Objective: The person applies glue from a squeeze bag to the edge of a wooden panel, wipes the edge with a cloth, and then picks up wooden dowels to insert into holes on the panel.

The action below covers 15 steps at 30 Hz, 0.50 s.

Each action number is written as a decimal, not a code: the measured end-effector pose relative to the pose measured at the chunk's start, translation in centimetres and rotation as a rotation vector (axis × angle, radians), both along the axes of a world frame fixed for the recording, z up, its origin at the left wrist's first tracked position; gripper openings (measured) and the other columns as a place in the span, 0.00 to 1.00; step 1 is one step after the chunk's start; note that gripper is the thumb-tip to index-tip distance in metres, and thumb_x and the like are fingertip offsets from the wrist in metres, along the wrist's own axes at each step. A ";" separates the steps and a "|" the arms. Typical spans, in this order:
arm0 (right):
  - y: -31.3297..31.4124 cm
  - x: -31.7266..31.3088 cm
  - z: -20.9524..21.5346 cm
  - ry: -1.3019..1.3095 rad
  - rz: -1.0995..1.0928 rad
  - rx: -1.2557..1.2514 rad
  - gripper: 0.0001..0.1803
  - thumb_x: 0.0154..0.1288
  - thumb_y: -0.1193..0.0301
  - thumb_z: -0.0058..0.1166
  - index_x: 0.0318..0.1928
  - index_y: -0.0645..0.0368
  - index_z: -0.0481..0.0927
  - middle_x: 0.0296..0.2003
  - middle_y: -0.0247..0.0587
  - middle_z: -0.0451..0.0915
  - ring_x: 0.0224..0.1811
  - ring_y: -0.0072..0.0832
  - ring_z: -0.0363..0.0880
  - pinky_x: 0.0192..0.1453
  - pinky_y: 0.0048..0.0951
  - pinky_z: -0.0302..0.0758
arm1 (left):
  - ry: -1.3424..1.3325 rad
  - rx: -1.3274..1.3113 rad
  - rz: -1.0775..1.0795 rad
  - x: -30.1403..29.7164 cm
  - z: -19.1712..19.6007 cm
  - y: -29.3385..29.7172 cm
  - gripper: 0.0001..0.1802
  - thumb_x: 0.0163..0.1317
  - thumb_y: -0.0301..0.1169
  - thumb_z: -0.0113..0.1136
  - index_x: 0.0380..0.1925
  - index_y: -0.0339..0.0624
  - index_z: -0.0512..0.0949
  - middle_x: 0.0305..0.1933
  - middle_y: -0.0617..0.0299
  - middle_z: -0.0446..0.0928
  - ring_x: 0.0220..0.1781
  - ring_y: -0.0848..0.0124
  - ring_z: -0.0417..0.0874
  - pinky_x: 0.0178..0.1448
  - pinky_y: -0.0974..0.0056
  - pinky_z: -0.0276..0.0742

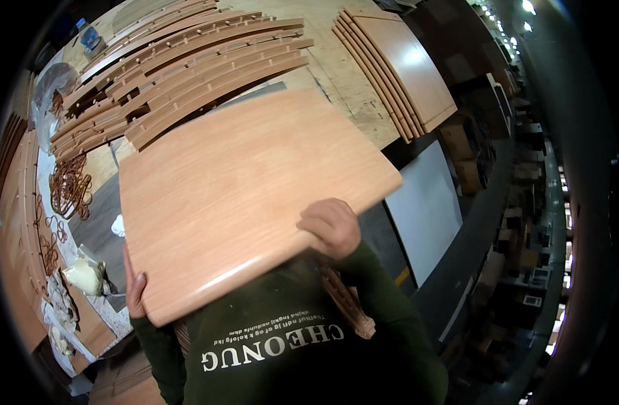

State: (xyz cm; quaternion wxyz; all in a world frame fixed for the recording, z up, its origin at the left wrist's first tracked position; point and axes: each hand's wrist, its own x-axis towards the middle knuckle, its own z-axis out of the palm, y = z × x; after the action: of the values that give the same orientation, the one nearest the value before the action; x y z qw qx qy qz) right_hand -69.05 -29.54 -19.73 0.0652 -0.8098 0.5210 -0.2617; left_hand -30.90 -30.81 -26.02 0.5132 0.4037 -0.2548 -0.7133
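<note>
A broad light-brown wooden panel [255,189] with a rounded front edge is held up in front of my chest. At its near left corner, my left hand [135,287] grips the side edge, thumb on top and the other fingers mostly hidden. My right hand [331,228] curls over the rounded near edge, right of the middle, its fingers lying on the upper face. The panel tilts and covers part of the work table behind it.
Curved wooden rails [215,64] with pegs lie in rows at the far left. Stacked wooden panels [407,64] lie at the far right. Tangled brown cord [71,189], a cream-coloured bundle [85,275] and a blue-capped bottle [88,34] are on the left. A white board [427,209] stands right.
</note>
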 end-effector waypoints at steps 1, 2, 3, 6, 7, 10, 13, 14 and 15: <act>-0.3 -0.4 -2.0 0.000 -0.007 -0.002 0.20 0.30 0.76 0.59 0.32 0.54 0.76 0.36 0.36 0.75 0.41 0.35 0.74 0.45 0.36 0.70 | -0.063 0.010 -0.047 0.8 -2.6 -0.4 0.41 0.57 0.36 0.51 0.67 0.40 0.44 0.68 0.53 0.53 0.67 0.61 0.58 0.68 0.58 0.53; -0.4 -0.9 -4.2 0.002 -0.020 -0.001 0.21 0.29 0.76 0.58 0.33 0.54 0.76 0.38 0.36 0.74 0.43 0.35 0.73 0.47 0.38 0.70 | -0.124 0.022 -0.099 0.6 -5.0 -0.7 0.42 0.55 0.34 0.52 0.67 0.40 0.44 0.68 0.54 0.53 0.67 0.62 0.58 0.68 0.59 0.53; -0.7 -1.2 -6.1 -0.013 -0.027 -0.014 0.23 0.27 0.78 0.59 0.33 0.55 0.75 0.38 0.37 0.74 0.44 0.36 0.73 0.47 0.38 0.70 | -0.228 -0.010 -0.031 -0.3 -6.6 -0.3 0.43 0.53 0.30 0.54 0.67 0.39 0.44 0.67 0.54 0.54 0.66 0.63 0.58 0.68 0.61 0.52; -0.3 -2.3 -9.3 -0.031 -0.076 0.014 0.25 0.25 0.78 0.60 0.34 0.55 0.75 0.38 0.37 0.74 0.44 0.37 0.73 0.48 0.38 0.70 | -0.309 -0.050 0.093 -2.5 -8.6 0.7 0.42 0.52 0.24 0.56 0.65 0.34 0.48 0.67 0.54 0.55 0.66 0.65 0.57 0.68 0.64 0.50; 0.0 -2.8 -10.1 -0.010 -0.055 0.067 0.25 0.27 0.76 0.63 0.35 0.55 0.75 0.41 0.39 0.74 0.46 0.39 0.71 0.50 0.38 0.68 | -0.538 -0.106 0.098 -2.5 -9.7 1.2 0.39 0.52 0.23 0.55 0.65 0.36 0.51 0.66 0.52 0.55 0.66 0.64 0.58 0.67 0.63 0.51; 0.5 -4.0 -10.9 -0.075 -0.102 0.255 0.24 0.31 0.73 0.67 0.36 0.55 0.76 0.45 0.41 0.73 0.49 0.40 0.70 0.53 0.39 0.66 | -1.574 -0.422 -0.016 -2.0 -8.6 1.8 0.30 0.51 0.23 0.51 0.59 0.47 0.66 0.62 0.43 0.57 0.61 0.50 0.62 0.64 0.58 0.57; 1.0 -6.3 -12.4 -0.063 -0.027 0.288 0.25 0.34 0.69 0.68 0.40 0.53 0.77 0.47 0.42 0.72 0.52 0.40 0.68 0.56 0.41 0.64 | -1.547 -0.406 -0.046 -3.6 -7.6 2.1 0.29 0.52 0.26 0.53 0.58 0.43 0.66 0.60 0.41 0.60 0.60 0.49 0.64 0.63 0.55 0.60; 1.1 -6.7 -12.9 -0.077 -0.004 0.275 0.26 0.35 0.69 0.68 0.41 0.53 0.77 0.47 0.42 0.72 0.52 0.40 0.68 0.57 0.42 0.64 | -1.569 -0.425 -0.070 -4.5 -7.7 2.1 0.28 0.52 0.27 0.54 0.57 0.42 0.67 0.59 0.41 0.61 0.59 0.49 0.64 0.62 0.55 0.60; 1.1 -6.9 -13.6 -0.108 0.004 0.304 0.23 0.39 0.66 0.67 0.41 0.52 0.78 0.48 0.41 0.72 0.55 0.39 0.67 0.60 0.45 0.61 | -1.595 -0.408 -0.082 -5.7 -7.9 2.3 0.27 0.52 0.28 0.55 0.56 0.41 0.67 0.58 0.40 0.62 0.60 0.48 0.64 0.62 0.55 0.61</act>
State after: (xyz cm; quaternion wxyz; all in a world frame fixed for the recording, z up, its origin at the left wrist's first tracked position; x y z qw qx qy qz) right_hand -75.94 -28.44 -33.30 0.2154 -0.7765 0.5486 -0.2230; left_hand -36.64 -28.48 -33.96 0.2150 0.6781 -0.6819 -0.1700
